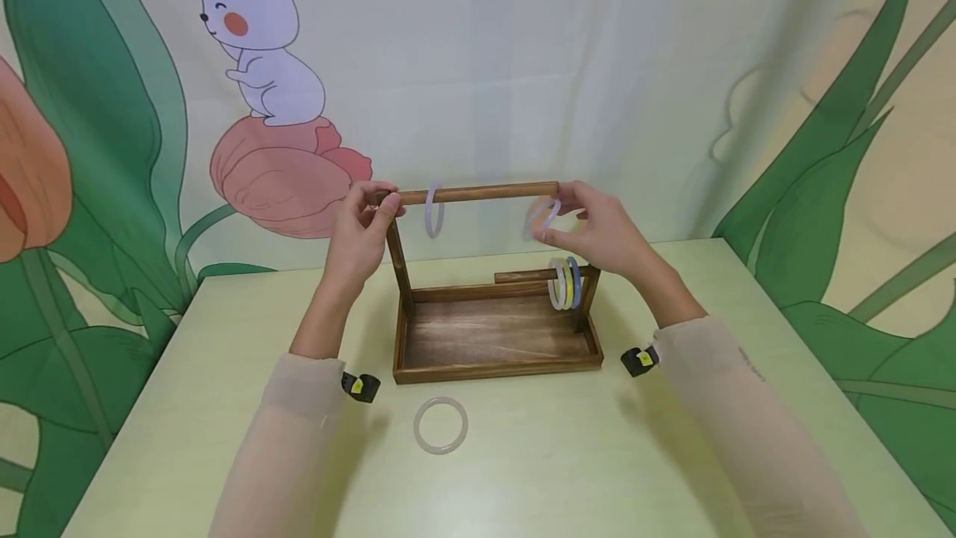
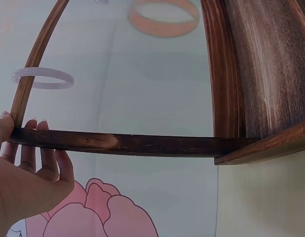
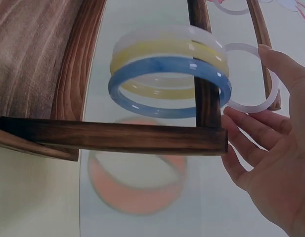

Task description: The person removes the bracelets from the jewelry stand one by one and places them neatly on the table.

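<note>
My left hand [image 1: 357, 231] holds the top left corner of a wooden bangle stand [image 1: 499, 372], thumb in front and fingers behind where post and upper rod [image 1: 485, 192] meet. A pale lilac bangle [image 1: 429, 218] hangs on that rod near the left hand. At the rod's free right end, my right hand [image 1: 608, 227] pinches another pale bangle [image 3: 248, 46] between thumb and fingers; the ring overlaps the rod tip in the right wrist view. Below, the short lower rod [image 1: 519, 277] carries a whitish bangle [image 1: 553, 293], a yellow bangle [image 3: 167, 49] and a blue bangle [image 3: 159, 64].
One more pale bangle [image 1: 417, 425] lies flat on the light table [image 1: 523, 455] in front of the stand. Behind the table hangs a curtain [image 1: 448, 65] printed with a rabbit and plants. Each sleeve cuff has a black wrist device [image 1: 640, 360] beside it.
</note>
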{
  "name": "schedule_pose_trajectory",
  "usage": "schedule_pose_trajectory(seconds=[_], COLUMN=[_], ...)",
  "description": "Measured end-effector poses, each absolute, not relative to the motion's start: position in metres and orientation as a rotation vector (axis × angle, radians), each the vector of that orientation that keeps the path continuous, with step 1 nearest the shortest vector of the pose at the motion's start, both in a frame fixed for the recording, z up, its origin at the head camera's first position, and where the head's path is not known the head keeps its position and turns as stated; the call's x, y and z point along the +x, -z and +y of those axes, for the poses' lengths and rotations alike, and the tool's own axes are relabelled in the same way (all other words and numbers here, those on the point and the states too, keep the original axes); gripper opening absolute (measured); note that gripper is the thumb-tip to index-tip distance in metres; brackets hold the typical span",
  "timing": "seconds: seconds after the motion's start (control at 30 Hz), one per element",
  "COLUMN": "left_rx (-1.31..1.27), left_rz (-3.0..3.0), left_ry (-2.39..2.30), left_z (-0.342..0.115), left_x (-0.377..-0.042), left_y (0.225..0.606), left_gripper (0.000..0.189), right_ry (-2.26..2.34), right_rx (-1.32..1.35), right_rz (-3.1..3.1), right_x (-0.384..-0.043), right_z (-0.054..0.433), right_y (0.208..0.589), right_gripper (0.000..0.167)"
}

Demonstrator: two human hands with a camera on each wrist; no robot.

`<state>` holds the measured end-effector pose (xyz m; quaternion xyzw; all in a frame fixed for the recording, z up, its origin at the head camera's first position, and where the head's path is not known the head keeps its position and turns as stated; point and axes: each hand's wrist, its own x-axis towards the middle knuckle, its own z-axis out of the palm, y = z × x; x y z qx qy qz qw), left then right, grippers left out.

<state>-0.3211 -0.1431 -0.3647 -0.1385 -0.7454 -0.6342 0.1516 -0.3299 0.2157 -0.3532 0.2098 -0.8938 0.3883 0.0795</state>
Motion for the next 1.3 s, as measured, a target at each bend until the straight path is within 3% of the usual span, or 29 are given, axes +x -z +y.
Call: schedule_pose_trajectory(seconds=[0.13, 0.37, 0.67, 1.3], left_rx=[-0.408, -0.423, -0.403, -0.391], left_rz=[-2.130, -2.128, -2.141, -2.130], left_ry=[1.820, 1.816, 1.822, 1.823], left_z=[-0.144, -0.144, -0.144, -0.143], left_x=[-0.321, -0.323, -0.322, -0.323], left_y=[0.366, 0.366, 0.366, 0.367], left_gripper=[0.035, 0.036, 0.036, 0.033], right_ry=[-1.152, -1.182, -1.189, -1.284], right_rx=[0.640, 0.818, 0.800, 1.088], right_rz=[-2.676, -2.528, -2.596, -2.473], right_x=[-0.325, -0.322, -0.300, -0.268], right_z=[0.211, 0.203, 0.183, 0.160], right_y=[0.355, 0.360, 0.357, 0.363], right_gripper=[0.066, 0.041, 0.058, 0.051])
